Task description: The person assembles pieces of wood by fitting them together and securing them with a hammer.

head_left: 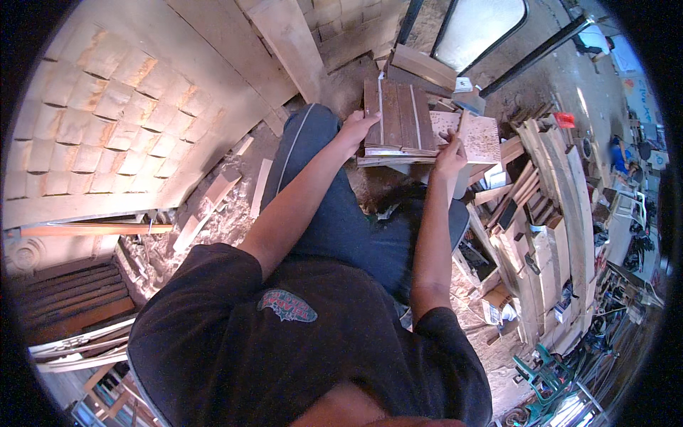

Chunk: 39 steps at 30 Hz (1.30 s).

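In front of my knees lies a dark brown slatted wood panel with thin pale stripes, resting on a pale board strewn with small specks. My left hand grips the panel's left edge, thumb on top. At the panel's right near corner, my right hand is closed around a short, light wooden stick that points up and away. Whether this stick is a tool handle, I cannot tell. Some of the right fingers are hidden, and this hand is close to or touching the panel's edge.
A large woven-pattern wood panel leans at the left. Long planks and offcuts are piled at the right. A wood block and a metal-framed chair stand beyond the work. Wood shavings cover the floor.
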Available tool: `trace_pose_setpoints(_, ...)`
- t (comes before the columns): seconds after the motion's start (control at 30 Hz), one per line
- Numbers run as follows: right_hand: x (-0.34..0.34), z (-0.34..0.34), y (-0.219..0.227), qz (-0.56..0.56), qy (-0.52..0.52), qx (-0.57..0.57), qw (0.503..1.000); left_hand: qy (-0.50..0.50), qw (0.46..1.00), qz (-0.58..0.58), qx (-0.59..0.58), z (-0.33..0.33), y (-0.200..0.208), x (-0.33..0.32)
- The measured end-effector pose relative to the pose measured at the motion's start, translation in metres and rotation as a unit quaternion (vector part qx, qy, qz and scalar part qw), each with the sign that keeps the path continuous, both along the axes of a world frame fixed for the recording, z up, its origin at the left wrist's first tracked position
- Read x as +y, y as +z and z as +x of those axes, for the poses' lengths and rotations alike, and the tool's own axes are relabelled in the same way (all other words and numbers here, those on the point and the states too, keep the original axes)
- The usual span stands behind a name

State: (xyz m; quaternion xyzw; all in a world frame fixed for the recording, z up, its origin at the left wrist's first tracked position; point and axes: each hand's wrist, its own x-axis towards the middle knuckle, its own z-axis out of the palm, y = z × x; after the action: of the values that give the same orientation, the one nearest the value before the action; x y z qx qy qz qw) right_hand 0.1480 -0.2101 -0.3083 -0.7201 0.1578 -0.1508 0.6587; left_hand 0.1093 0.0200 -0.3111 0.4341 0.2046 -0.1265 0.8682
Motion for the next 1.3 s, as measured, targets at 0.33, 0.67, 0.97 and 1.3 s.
trace_pose_setpoints(0.33, -0.003, 0.0, 0.007, 0.03, -0.079, 0.049, 0.995, -0.001, 0.988, 0.114, -0.108, -0.019, 0.021, -0.01)
trace_pose_setpoints(0.67, 0.0, -0.002, 0.016, 0.081, -0.074, 0.079, 0.991, 0.103, 0.976, 0.148, -0.125, -0.043, 0.03, -0.034)
trace_pose_setpoints(0.97, 0.005, -0.005, 0.013, 0.09, -0.046, 0.04, 0.994, 0.106, 0.951, 0.242, -0.16, -0.027, 0.011, -0.026)
trace_pose_setpoints(1.3, -0.001, -0.013, 0.004, 0.116, -0.006, -0.026, 0.993, 0.135, 0.944, 0.256, -0.159, -0.026, 0.004, -0.032)
